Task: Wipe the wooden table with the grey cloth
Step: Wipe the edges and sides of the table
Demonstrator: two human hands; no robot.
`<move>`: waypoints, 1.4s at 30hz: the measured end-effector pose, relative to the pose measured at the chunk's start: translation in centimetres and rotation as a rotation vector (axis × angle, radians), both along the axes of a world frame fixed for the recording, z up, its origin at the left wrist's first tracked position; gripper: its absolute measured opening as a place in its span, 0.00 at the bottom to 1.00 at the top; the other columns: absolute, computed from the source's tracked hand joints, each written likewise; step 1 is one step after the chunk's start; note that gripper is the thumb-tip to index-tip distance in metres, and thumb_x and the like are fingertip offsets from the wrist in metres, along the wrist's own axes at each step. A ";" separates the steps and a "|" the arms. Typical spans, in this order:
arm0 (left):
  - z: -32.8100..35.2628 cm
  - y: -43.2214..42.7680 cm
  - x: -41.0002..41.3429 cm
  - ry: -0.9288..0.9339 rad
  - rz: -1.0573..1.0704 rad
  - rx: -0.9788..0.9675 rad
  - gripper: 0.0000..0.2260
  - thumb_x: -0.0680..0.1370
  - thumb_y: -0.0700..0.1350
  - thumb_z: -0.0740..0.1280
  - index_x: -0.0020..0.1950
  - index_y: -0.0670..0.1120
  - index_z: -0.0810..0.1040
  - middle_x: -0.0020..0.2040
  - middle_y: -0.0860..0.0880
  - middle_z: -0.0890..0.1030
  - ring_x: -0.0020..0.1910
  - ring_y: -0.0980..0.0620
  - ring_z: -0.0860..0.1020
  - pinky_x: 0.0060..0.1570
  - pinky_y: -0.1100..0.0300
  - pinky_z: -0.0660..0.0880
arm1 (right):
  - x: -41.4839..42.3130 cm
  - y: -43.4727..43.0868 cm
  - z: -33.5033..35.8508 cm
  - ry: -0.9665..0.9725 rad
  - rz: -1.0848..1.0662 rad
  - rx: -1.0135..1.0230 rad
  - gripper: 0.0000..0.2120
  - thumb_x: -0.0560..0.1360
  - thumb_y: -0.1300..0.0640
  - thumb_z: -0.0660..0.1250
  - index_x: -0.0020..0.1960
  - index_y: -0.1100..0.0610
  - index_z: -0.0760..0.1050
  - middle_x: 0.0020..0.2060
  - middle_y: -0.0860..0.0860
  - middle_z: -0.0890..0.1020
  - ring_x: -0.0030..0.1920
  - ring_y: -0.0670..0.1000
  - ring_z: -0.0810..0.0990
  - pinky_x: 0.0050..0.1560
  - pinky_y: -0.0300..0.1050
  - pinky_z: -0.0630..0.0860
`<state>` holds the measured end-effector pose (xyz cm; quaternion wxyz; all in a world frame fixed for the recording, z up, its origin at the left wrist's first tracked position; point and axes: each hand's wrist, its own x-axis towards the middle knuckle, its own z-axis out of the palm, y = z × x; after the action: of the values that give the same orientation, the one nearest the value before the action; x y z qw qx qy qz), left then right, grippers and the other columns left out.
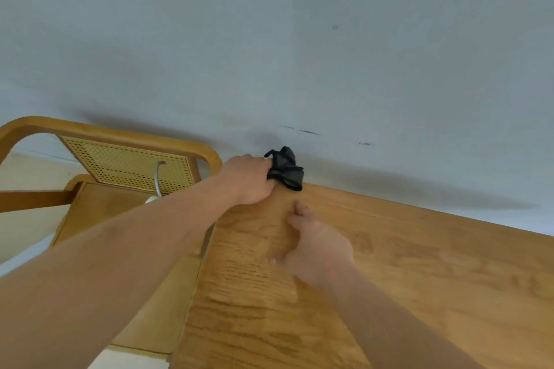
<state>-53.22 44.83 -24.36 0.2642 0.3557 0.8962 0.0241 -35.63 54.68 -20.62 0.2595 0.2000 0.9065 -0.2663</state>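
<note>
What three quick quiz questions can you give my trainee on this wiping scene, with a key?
1. True or false: the grey cloth lies spread flat in the middle of the wooden table.
2. Which hand has the cloth in its grip? A) left hand B) right hand C) both
3. Fill in: the piece of furniture beside the table's left edge, with a woven cane back, is a ____.

Key
1. False: it is bunched up at the table's far edge, by the wall.
2. A: the right hand rests on the tabletop, apart from the cloth.
3. chair
</note>
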 end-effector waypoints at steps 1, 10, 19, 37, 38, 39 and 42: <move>0.0 0.2 0.2 0.037 0.034 -0.067 0.17 0.83 0.55 0.55 0.62 0.48 0.74 0.57 0.45 0.80 0.56 0.44 0.76 0.52 0.50 0.74 | 0.8 1.8 0.3 0.016 -0.079 -0.123 0.38 0.72 0.45 0.76 0.78 0.43 0.65 0.80 0.37 0.58 0.77 0.46 0.65 0.67 0.41 0.72; -0.3 16.5 11.9 -0.115 -0.198 0.142 0.17 0.81 0.54 0.56 0.67 0.51 0.74 0.67 0.48 0.78 0.63 0.44 0.75 0.59 0.51 0.71 | 10.6 18.0 2.0 0.156 -0.370 -0.019 0.16 0.80 0.52 0.65 0.68 0.47 0.77 0.61 0.45 0.81 0.54 0.50 0.81 0.55 0.49 0.79; 0.4 20.9 12.1 -0.090 -0.034 -0.075 0.19 0.83 0.58 0.51 0.58 0.51 0.77 0.54 0.49 0.82 0.51 0.48 0.79 0.56 0.50 0.77 | 23.7 32.8 0.0 -0.037 -0.633 0.233 0.28 0.78 0.43 0.68 0.75 0.48 0.69 0.73 0.54 0.68 0.71 0.60 0.71 0.66 0.55 0.73; 0.6 34.8 23.2 -0.130 -0.124 0.138 0.20 0.83 0.60 0.51 0.65 0.53 0.75 0.62 0.49 0.80 0.60 0.44 0.77 0.62 0.48 0.73 | 24.9 35.6 -1.0 -0.225 -0.511 0.396 0.37 0.66 0.38 0.80 0.68 0.54 0.74 0.67 0.54 0.68 0.70 0.60 0.65 0.51 0.53 0.77; 0.7 35.5 24.2 -0.157 -0.166 0.189 0.19 0.83 0.60 0.52 0.65 0.54 0.75 0.63 0.50 0.80 0.62 0.45 0.76 0.64 0.49 0.71 | 24.9 35.5 -1.0 -0.234 -0.515 0.403 0.37 0.65 0.38 0.80 0.67 0.54 0.74 0.68 0.54 0.68 0.70 0.60 0.65 0.51 0.53 0.78; 0.6 35.9 24.7 -0.166 -0.211 0.213 0.18 0.83 0.59 0.53 0.67 0.54 0.74 0.64 0.51 0.79 0.64 0.46 0.75 0.65 0.50 0.70 | 24.8 35.5 -1.1 -0.237 -0.519 0.405 0.38 0.65 0.37 0.80 0.67 0.54 0.74 0.68 0.54 0.68 0.70 0.60 0.65 0.51 0.53 0.78; 0.3 34.6 23.2 -0.199 -0.245 0.230 0.18 0.83 0.59 0.55 0.70 0.55 0.72 0.67 0.52 0.78 0.66 0.47 0.74 0.66 0.51 0.70 | 24.8 35.4 -1.0 -0.234 -0.527 0.400 0.38 0.66 0.38 0.80 0.69 0.54 0.73 0.69 0.54 0.67 0.70 0.60 0.64 0.49 0.52 0.77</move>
<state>-30.00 79.41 -24.04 0.3099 0.4859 0.8070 0.1290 -10.85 90.12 -21.66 0.2398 0.5031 0.8220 -0.1167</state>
